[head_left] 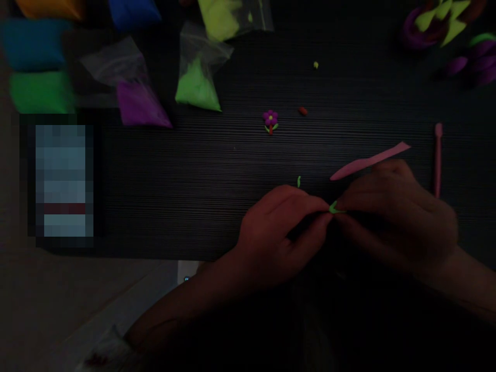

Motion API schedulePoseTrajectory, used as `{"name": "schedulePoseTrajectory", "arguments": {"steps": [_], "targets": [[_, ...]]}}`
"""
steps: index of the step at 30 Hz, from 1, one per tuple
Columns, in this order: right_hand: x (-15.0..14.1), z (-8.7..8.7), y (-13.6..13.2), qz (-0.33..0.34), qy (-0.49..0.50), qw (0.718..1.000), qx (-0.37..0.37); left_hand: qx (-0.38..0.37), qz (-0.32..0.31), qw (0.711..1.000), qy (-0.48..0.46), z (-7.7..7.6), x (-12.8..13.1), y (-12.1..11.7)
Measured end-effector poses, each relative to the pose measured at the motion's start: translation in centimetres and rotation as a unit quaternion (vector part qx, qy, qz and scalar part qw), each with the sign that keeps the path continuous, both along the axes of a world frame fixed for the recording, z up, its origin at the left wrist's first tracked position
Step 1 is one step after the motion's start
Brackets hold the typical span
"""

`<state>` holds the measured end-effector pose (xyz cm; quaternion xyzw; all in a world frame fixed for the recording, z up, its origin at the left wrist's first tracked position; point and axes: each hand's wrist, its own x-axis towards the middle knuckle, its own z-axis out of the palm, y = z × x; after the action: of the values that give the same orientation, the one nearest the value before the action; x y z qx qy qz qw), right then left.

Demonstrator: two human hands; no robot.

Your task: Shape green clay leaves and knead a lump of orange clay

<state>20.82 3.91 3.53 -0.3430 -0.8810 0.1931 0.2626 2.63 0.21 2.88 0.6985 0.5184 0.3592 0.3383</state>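
My left hand (284,235) and my right hand (395,214) meet fingertip to fingertip near the front of a dark table (194,170). Both pinch a tiny green clay piece (334,208) between them. A flat pink modelling tool (370,161) sticks out from the top of my right hand; whether the hand holds it is unclear. A small green clay bit (298,181) lies just above my left hand. Farther back sits a little purple clay flower (270,121) with a red stem and green leaves.
Bags of clay lie at the back left: light green (197,85), purple (139,101), yellow-green (222,18), plus blue, teal, green and orange packs. A pink stick tool (437,157) lies at right. Purple and yellow clay shapes (442,23) sit top right. A pixelated phone-like rectangle (64,181) rests at left.
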Motion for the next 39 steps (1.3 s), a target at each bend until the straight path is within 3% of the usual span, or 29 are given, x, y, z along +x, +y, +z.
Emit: {"name": "schedulePoseTrajectory", "arguments": {"steps": [6,13,24,29,39], "targets": [[0.6,-1.4,0.5,0.034,-0.092,0.995,-0.007,0.009,0.047,0.999,0.015,0.0,-0.8,0.2],[0.7,-2.0,0.7,0.006,-0.121,0.993,0.004,0.053,0.053,0.987,0.140,-0.7,-1.3,0.8],[1.0,-1.7,0.9,0.000,-0.104,0.995,0.004,0.032,-0.006,0.965,0.261,-1.1,-1.2,2.0],[1.1,-1.4,0.8,-0.019,-0.093,0.995,-0.004,0.041,-0.012,0.966,0.254,-1.0,-1.6,2.1],[1.0,-1.2,0.7,-0.033,-0.095,0.995,0.000,0.051,-0.085,0.965,0.244,-1.1,-2.1,1.6]]}}
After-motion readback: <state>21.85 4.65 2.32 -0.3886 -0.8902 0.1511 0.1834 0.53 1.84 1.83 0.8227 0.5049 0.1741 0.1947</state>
